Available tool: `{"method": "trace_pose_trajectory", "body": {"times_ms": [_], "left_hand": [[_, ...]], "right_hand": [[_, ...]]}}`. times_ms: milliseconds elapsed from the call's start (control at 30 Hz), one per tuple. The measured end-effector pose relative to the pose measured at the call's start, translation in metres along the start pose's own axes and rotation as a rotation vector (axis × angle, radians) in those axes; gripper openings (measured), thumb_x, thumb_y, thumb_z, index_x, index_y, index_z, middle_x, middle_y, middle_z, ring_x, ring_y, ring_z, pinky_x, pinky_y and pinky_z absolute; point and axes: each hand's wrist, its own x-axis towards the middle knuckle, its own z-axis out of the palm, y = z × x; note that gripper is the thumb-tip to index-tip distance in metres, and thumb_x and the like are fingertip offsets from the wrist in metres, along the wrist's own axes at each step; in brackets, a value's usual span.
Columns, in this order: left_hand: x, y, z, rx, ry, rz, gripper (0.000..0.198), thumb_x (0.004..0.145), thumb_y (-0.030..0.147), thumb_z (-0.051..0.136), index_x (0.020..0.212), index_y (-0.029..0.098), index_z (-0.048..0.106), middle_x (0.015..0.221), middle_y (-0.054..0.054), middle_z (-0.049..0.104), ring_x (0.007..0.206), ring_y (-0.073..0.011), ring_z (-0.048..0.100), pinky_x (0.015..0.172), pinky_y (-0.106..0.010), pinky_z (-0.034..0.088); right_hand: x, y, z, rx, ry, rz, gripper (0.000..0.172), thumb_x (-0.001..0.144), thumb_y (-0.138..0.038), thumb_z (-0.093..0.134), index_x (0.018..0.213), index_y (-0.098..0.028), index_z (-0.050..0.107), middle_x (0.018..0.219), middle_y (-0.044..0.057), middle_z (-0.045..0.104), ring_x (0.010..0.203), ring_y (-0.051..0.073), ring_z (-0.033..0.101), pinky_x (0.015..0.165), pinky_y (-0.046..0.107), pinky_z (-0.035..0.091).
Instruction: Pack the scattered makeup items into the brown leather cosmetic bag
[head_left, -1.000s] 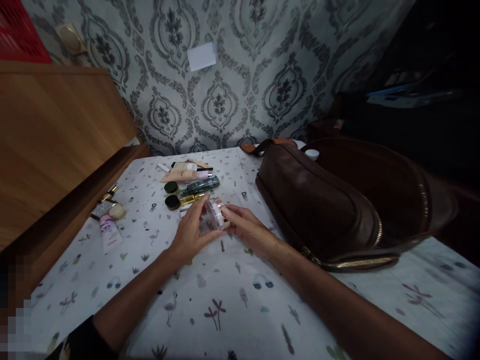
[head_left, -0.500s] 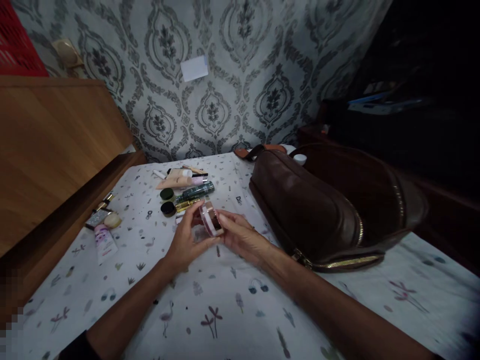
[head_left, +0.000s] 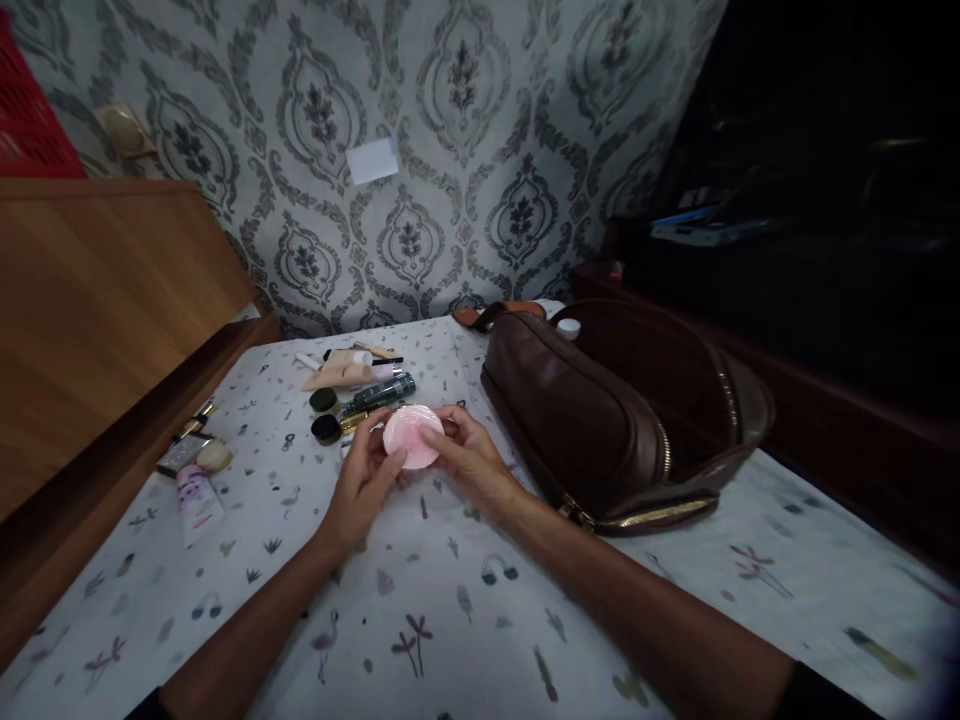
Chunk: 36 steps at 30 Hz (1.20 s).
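Note:
A round cosmetic container with a glossy pink face (head_left: 413, 437) is held up between both hands above the cloth. My left hand (head_left: 365, 480) grips its left edge, thumb at the lower rim. My right hand (head_left: 469, 455) pinches the right side, with the thumb lying over the pink face. Just behind the hands lie a dark green tube-like bottle (head_left: 381, 394), a gold tube (head_left: 355, 422) and two small jars with dark lids, one green (head_left: 323, 400) and one black (head_left: 325, 430). The underside of the container is hidden.
A brown leather bag (head_left: 577, 400) stands unzipped on the right, a white cap (head_left: 568, 328) showing at its opening. Beige tubes (head_left: 337, 377) lie at the back. On the left are a pink-and-white tube (head_left: 199, 500) and a glittery box (head_left: 182, 454), beside a wooden board (head_left: 97, 320).
The container has turned from edge-on to showing its pink face toward me. Both hands still hold it, and the right thumb now lies across that face. The view has shifted slightly right.

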Motion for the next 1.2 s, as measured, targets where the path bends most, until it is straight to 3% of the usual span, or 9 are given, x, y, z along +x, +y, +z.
{"method": "trace_pose_trajectory", "body": {"times_ms": [67, 233, 400, 567, 767, 867, 1000, 1100, 1200], "left_hand": [[0.002, 0.003, 0.001, -0.033, 0.011, -0.009, 0.049, 0.092, 0.047, 0.063, 0.133, 0.022, 0.050, 0.110, -0.006, 0.067, 0.074, -0.0145, 0.061, 0.064, -0.027, 0.056], [0.008, -0.003, -0.001, -0.128, 0.053, -0.043, 0.051, 0.091, 0.051, 0.063, 0.134, 0.023, 0.057, 0.122, -0.008, 0.062, 0.083, -0.0174, 0.062, 0.060, -0.026, 0.057], [0.010, -0.016, -0.003, -0.186, 0.048, -0.113, 0.051, 0.091, 0.052, 0.062, 0.134, 0.025, 0.060, 0.123, -0.008, 0.063, 0.085, -0.0176, 0.063, 0.061, -0.025, 0.058], [0.011, -0.015, -0.002, -0.225, 0.057, -0.122, 0.055, 0.091, 0.052, 0.063, 0.139, 0.028, 0.053, 0.135, -0.008, 0.058, 0.099, -0.0208, 0.065, 0.067, -0.027, 0.061], [0.013, -0.005, -0.002, -0.246, 0.107, -0.093, 0.041, 0.090, 0.046, 0.067, 0.122, 0.023, 0.061, 0.127, -0.007, 0.063, 0.095, -0.0180, 0.066, 0.071, -0.026, 0.060], [0.014, 0.000, -0.002, -0.183, 0.135, -0.081, 0.041, 0.088, 0.047, 0.069, 0.118, 0.020, 0.061, 0.124, -0.009, 0.064, 0.096, -0.0196, 0.067, 0.071, -0.026, 0.059], [0.014, 0.013, -0.002, -0.067, 0.107, -0.071, 0.044, 0.087, 0.049, 0.070, 0.118, 0.019, 0.061, 0.118, -0.008, 0.067, 0.095, -0.0205, 0.067, 0.070, -0.026, 0.059], [0.016, 0.032, -0.001, 0.004, 0.116, -0.043, 0.045, 0.085, 0.050, 0.071, 0.115, 0.019, 0.062, 0.110, -0.007, 0.069, 0.089, -0.0197, 0.067, 0.067, -0.026, 0.058], [0.019, 0.057, 0.003, 0.076, 0.129, -0.015, 0.046, 0.079, 0.052, 0.075, 0.108, 0.017, 0.063, 0.096, -0.005, 0.071, 0.074, -0.0166, 0.066, 0.059, -0.024, 0.055]], "right_hand": [[-0.001, -0.003, 0.000, 0.020, -0.024, -0.019, 0.046, 0.062, -0.047, 0.090, 0.087, -0.021, 0.061, 0.082, -0.001, 0.066, 0.072, 0.015, 0.061, 0.063, 0.027, 0.053], [-0.003, -0.007, 0.000, 0.059, -0.038, -0.044, 0.040, 0.067, -0.045, 0.087, 0.085, -0.022, 0.060, 0.086, -0.001, 0.065, 0.074, 0.015, 0.061, 0.062, 0.028, 0.053], [-0.001, -0.006, -0.001, 0.051, -0.042, -0.037, 0.040, 0.067, -0.047, 0.086, 0.084, -0.021, 0.061, 0.084, -0.001, 0.063, 0.073, 0.015, 0.060, 0.063, 0.028, 0.054], [0.000, -0.006, -0.001, -0.010, -0.068, -0.087, 0.039, 0.069, -0.047, 0.085, 0.088, -0.022, 0.063, 0.088, 0.000, 0.065, 0.075, 0.014, 0.060, 0.068, 0.028, 0.054], [0.005, -0.007, -0.004, -0.141, -0.053, -0.186, 0.036, 0.074, -0.047, 0.081, 0.095, -0.020, 0.070, 0.091, 0.002, 0.068, 0.078, 0.016, 0.062, 0.071, 0.030, 0.054], [0.005, -0.008, -0.006, -0.235, 0.002, -0.274, 0.039, 0.079, -0.046, 0.076, 0.108, -0.020, 0.071, 0.098, 0.005, 0.068, 0.087, 0.019, 0.063, 0.071, 0.031, 0.055], [-0.004, -0.012, -0.005, -0.563, 0.012, -0.545, 0.035, 0.094, -0.035, 0.057, 0.126, -0.024, 0.066, 0.115, 0.010, 0.064, 0.105, 0.022, 0.061, 0.083, 0.036, 0.056], [-0.013, -0.014, 0.000, -0.791, -0.054, -0.711, 0.052, 0.093, -0.031, 0.058, 0.144, -0.021, 0.050, 0.134, 0.016, 0.054, 0.127, 0.027, 0.052, 0.104, 0.046, 0.050], [-0.018, -0.019, 0.005, -0.940, -0.057, -0.747, 0.081, 0.086, -0.033, 0.070, 0.155, -0.018, 0.030, 0.148, 0.020, 0.039, 0.141, 0.031, 0.039, 0.116, 0.051, 0.039]]}}
